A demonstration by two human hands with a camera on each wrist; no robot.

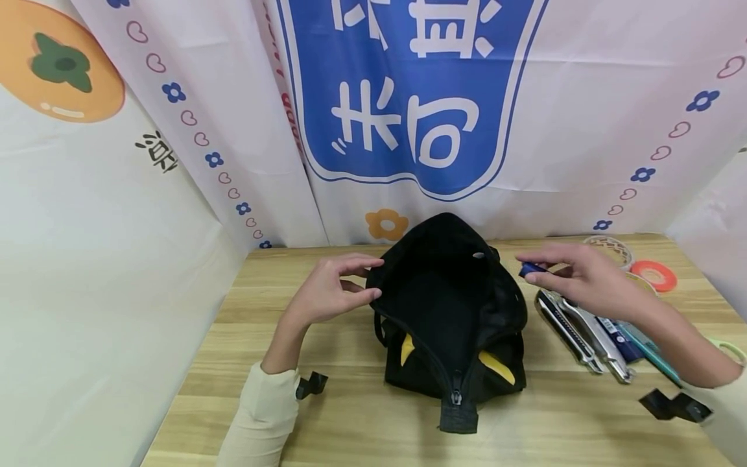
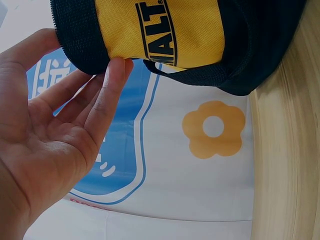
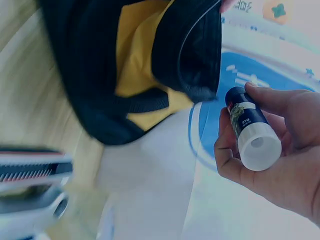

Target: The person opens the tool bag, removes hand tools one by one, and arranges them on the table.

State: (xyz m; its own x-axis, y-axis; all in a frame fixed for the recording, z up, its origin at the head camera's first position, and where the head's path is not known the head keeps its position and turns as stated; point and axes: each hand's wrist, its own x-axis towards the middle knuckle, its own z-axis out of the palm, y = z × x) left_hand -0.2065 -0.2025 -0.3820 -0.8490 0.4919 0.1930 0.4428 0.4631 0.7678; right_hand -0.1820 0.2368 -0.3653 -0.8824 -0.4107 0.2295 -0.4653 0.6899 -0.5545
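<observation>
A black bag (image 1: 420, 370) with yellow patches stands on the table with its zipped mouth spread wide. My left hand (image 1: 335, 288) holds the bag's left rim between thumb and fingers; in the left wrist view, fingertips touch the edge by the yellow panel (image 2: 190, 35). To the right of the bag, my right hand (image 1: 589, 279) grips a dark blue glue stick (image 3: 247, 117). Its pale translucent end faces the right wrist camera. In the head view the glue stick is partly hidden by fingers and is apart from the bag. The bag's inside looks dark.
Right of the bag lie a utility knife (image 1: 569, 331), a silver-grey cutter (image 1: 601, 340), a dark blue packet (image 1: 627, 340) and a teal item (image 1: 653, 353), partly under the right forearm. Tape rolls, one an orange-red ring (image 1: 665, 275), sit farther back. A printed curtain (image 1: 245, 78) hangs behind the table.
</observation>
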